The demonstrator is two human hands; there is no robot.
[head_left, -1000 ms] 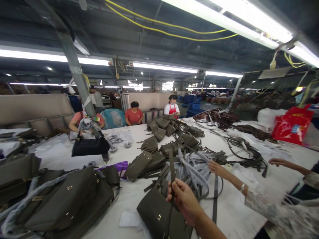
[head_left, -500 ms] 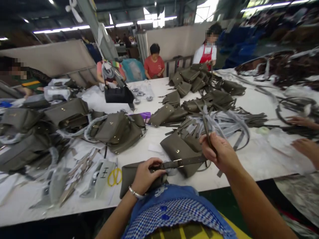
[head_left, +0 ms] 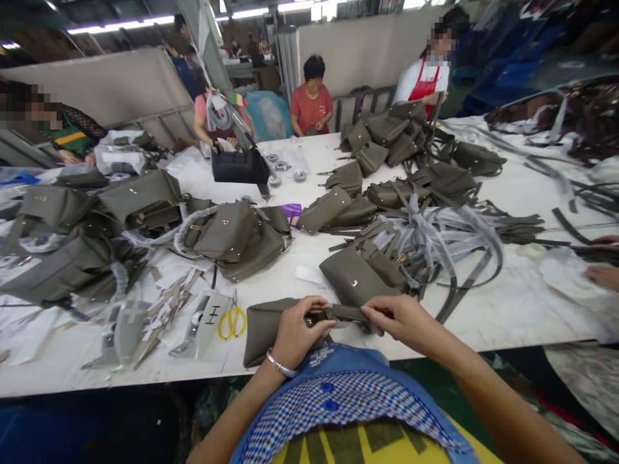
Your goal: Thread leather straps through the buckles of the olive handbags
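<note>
An olive-green handbag (head_left: 265, 328) lies at the table's front edge, partly on its side. My left hand (head_left: 300, 328) is closed over its right end, with thumb and fingers gripping a dark olive strap (head_left: 349, 313) there. My right hand (head_left: 406, 320) pinches the same strap a short way to the right, so a short piece runs between the two hands. Under my left fingers the end of the strap is hidden. Just behind the strap lies another olive handbag (head_left: 352, 277) with a small gold fitting on its flap.
Yellow-handled scissors (head_left: 232, 323) and a plastic-wrapped piece (head_left: 206, 325) lie left of my hands. Olive bags (head_left: 232, 235) crowd the left side. Plastic-wrapped straps (head_left: 435, 238) spread at the right. A co-worker's hand (head_left: 604, 276) is at the right edge; several people sit or stand across the table (head_left: 522, 303).
My right hand has come down and left, from holding up a long strap to pinching it close to my left hand. The view has tipped downward.
</note>
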